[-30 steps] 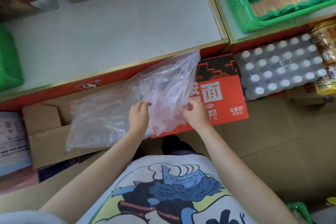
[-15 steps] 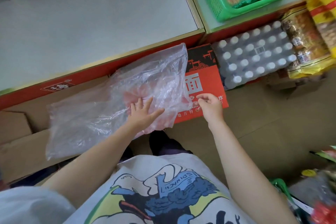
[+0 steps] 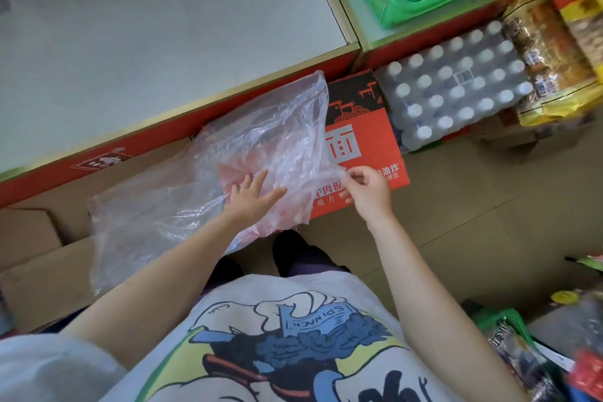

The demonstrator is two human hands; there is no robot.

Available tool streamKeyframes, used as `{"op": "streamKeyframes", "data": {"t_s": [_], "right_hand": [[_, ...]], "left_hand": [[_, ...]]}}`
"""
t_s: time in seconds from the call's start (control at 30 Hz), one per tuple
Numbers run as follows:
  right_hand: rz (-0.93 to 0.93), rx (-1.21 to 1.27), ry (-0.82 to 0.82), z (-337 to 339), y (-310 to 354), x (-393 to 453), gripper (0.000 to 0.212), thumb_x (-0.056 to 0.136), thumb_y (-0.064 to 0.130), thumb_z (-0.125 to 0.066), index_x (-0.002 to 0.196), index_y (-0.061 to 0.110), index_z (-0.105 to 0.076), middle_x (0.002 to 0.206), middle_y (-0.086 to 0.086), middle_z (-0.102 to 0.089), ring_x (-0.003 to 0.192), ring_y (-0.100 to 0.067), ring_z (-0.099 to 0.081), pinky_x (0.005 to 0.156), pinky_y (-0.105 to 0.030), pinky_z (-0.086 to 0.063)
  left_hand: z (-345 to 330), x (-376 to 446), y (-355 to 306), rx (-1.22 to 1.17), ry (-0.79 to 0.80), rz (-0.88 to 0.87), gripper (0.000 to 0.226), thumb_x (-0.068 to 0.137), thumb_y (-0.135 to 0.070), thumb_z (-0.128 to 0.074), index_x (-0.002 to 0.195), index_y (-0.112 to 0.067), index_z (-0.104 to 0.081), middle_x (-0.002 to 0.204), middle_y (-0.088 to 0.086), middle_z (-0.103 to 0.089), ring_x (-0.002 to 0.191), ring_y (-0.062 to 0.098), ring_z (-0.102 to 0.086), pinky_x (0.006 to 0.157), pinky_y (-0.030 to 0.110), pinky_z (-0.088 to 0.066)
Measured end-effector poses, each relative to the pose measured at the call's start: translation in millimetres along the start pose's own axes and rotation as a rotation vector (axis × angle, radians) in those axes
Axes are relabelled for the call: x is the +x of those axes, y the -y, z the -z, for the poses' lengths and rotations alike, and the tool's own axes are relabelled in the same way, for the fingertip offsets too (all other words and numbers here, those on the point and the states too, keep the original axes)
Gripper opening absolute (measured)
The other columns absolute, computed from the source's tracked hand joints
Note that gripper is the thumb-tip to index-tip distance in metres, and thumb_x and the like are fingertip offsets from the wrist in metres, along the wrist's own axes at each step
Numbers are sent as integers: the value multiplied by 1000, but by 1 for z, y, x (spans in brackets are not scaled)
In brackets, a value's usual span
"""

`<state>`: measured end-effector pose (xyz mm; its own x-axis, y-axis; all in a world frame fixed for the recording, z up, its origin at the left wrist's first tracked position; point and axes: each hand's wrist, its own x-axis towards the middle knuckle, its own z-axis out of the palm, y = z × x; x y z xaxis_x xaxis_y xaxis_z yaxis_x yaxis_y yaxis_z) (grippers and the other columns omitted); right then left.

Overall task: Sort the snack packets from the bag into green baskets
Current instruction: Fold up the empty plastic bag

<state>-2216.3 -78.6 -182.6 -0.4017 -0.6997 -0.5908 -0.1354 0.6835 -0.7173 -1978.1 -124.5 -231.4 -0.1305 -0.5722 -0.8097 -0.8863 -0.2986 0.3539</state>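
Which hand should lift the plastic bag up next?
The right hand, probably. It already pinches the edge of the plastic bag over the red carton, so it could just pull up. The left hand lies flat on the bag with straight fingers, gripping nothing.

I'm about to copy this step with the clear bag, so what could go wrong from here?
1. The right hand pinches only a thin edge of the clear plastic bag; the film could stretch or tear.
2. The left hand lies flat on the bag, not gripping, so the slack bag may slide off the red carton.
3. The crumpled film hides what is inside, so any leftover packet could be missed.
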Motion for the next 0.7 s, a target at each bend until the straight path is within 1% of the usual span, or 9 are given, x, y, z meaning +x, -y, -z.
{"op": "streamKeyframes", "data": {"t_s": [0.1,0.2,0.3,0.37,0.4,0.47,0.53,0.63,0.7], "right_hand": [[24,52,-63,15,-3,-1,7,96,13,-65,90,16,-63,87,-7,-68,67,-14,-65,63,-28,-57],[-83,199,-121,19,-7,3,3,101,15,-54,102,14,-56,98,-15,-68,73,-20,-69,65,-32,-60],[-183,256,111,11,-5,6,36,96,42,-64,125,25,-51,115,-5,-64,94,-26,-70,79,-43,-63],[-151,123,269,0,-4,7,43,89,40,-75,125,31,-55,120,-2,-63,98,-24,-71,82,-42,-62],[-125,70,263,-5,-4,9,35,89,32,-76,120,26,-60,118,-5,-66,94,-23,-72,81,-41,-62],[-97,76,80,-8,-2,12,12,92,21,-73,100,14,-67,101,-10,-73,81,-23,-74,78,-41,-63],[-105,194,-118,-6,-4,15,8,95,16,-68,89,11,-66,84,-8,-73,70,-21,-71,74,-40,-63],[-182,366,-336,-4,-12,10,10,100,17,-58,101,7,-60,84,-10,-69,61,-18,-68,65,-34,-60],[-241,347,-368,-9,-20,2,23,101,26,-57,110,6,-57,84,-9,-68,60,-17,-67,60,-31,-58]], "left_hand": [[-2,1,1,-2,1,2,81,88,-79,-39,156,-46,-11,169,0,1,153,38,7,120,61,-2],[-3,1,1,-13,6,4,82,86,-81,-39,156,-48,-10,169,-1,2,153,37,9,119,61,-2],[-2,-1,-2,-27,11,9,81,88,-79,-41,156,-47,-11,169,-1,3,152,38,10,119,61,-1],[-1,-2,-5,-30,14,13,81,88,-78,-41,157,-46,-10,169,-1,3,152,39,10,119,61,-1],[0,-2,-5,-35,15,15,81,88,-77,-41,157,-46,-10,169,-1,3,152,39,10,119,62,-1],[2,-2,-5,-54,24,16,81,89,-77,-41,157,-45,-10,169,-1,3,152,39,10,119,62,0],[3,-2,-4,-61,33,13,81,89,-76,-40,157,-45,-10,169,0,3,152,39,11,119,62,1],[2,-4,-3,-51,37,4,81,90,-74,-43,158,-44,-9,168,0,5,152,39,13,119,61,2],[-1,-5,-2,-42,30,3,82,90,-73,-46,158,-44,-9,168,-1,7,152,38,15,119,61,2]]}}
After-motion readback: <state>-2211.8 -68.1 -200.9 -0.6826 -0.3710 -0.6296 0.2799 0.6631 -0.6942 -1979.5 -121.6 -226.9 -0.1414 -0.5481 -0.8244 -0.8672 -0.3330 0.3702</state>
